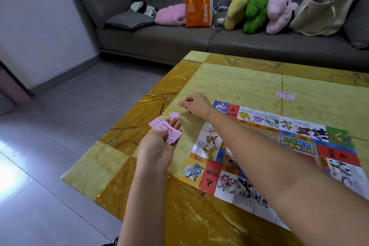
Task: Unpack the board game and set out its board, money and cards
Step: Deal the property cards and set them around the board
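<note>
- holding a fan of pink money (158,126), the left hand (159,150) has its fingers curled up round the notes, just off the left edge of the board (299,128).
- the right hand (196,107) reaches across past the left one; its fingers (182,104) are bunched, thumb tip to fingertip, and i cannot tell whether they pinch anything.
- a single pink note (175,115) shows between the two hands, just nearer than the right fingertips and touching the left ones, its long axis running roughly left to right. i cannot tell if it lies on the counter (229,80) or belongs to the fan.
- the right hand looks nearer to it for a pick or a drop.
- a far note (285,96) lies flat beyond the board, well apart from both hands.
- writing: black question marks on the board's red squares, and a blue-and-yellow chinese title that reads upside down from here. digits on the held notes are too blurred to read. an orange bag (197,9) on the sofa carries white chinese characters.
</note>
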